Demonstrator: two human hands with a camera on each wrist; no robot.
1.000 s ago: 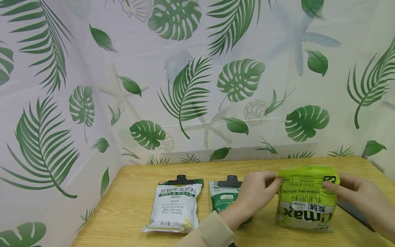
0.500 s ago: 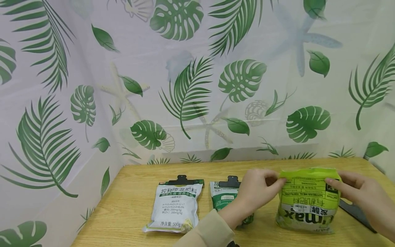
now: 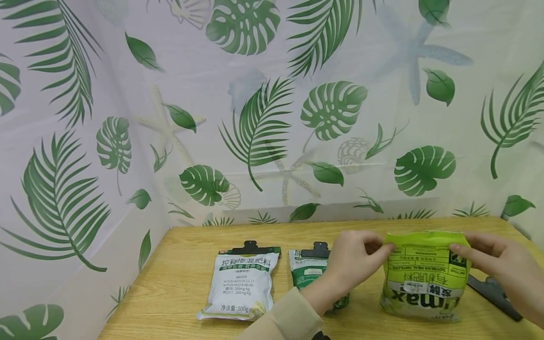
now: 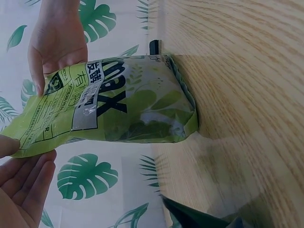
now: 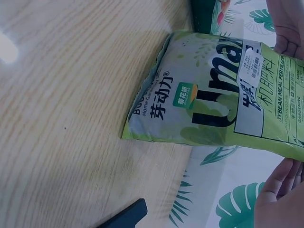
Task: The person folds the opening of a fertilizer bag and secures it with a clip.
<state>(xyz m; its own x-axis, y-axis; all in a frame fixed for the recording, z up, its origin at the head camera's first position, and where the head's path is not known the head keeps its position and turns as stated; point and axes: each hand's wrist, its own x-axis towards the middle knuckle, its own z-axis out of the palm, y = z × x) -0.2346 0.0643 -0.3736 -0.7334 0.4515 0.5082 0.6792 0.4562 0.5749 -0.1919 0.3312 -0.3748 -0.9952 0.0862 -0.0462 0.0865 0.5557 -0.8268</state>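
Note:
A lime-green and white fertilizer bag [image 3: 425, 278] stands on the table, its print upside down in the head view. My left hand [image 3: 359, 257] pinches its top edge at the left corner between thumb and fingers. At the opposite top corner, my right hand [image 3: 495, 259] pinches the bag with the thumb in front and the fingers behind. Both wrist views show the bag's lower end touching the wood. A long black clip [image 3: 495, 295] lies on the table beside the bag, partly hidden by my right hand; its end [image 5: 128, 216] shows in the right wrist view.
Left on the table lies a white fertilizer bag [image 3: 240, 288] with a black clip [image 3: 250, 248] across its top. A green and white bag [image 3: 308, 271], also clipped, is partly behind my left forearm. A leaf-printed cloth [image 3: 272, 118] hangs behind the table [image 3: 191, 236].
The bag's top and both hands have shifted slightly right. More of the long black clip shows beside my right hand. Both hands keep their pinch on the bag's corners.

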